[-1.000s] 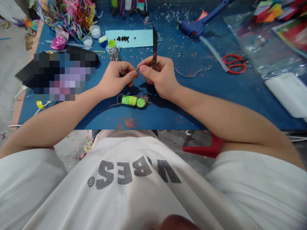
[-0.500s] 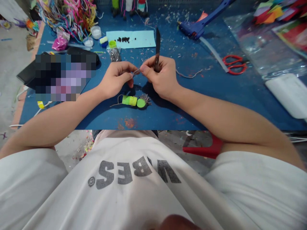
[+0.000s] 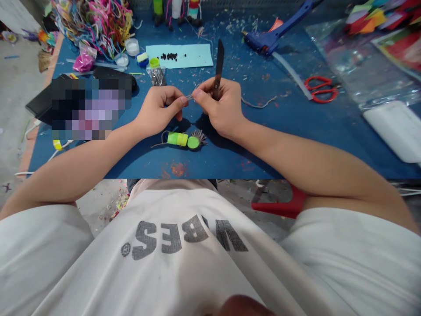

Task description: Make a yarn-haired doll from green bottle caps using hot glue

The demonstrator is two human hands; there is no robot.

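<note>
My left hand pinches a thin grey yarn between thumb and fingers. A short stretch of it spans to my right hand, whose thumb and forefinger grip it too. Tucked in that same right hand is a knife, its dark blade pointing up and away from me. Out past the right hand, a loose grey strand trails over the table. Just below both hands lies a small green and yellow figure with a round green end, a grey fringe and a yarn loop.
Black beads lie on a light blue paper. A tangled yarn pile and a phone-like, blurred-out object are at left. A blue glue gun, red scissors and a white box are at right.
My left thumb and fingertips have shifted slightly along the yarn towards my right hand. The knife blade leans a little more to the right.
</note>
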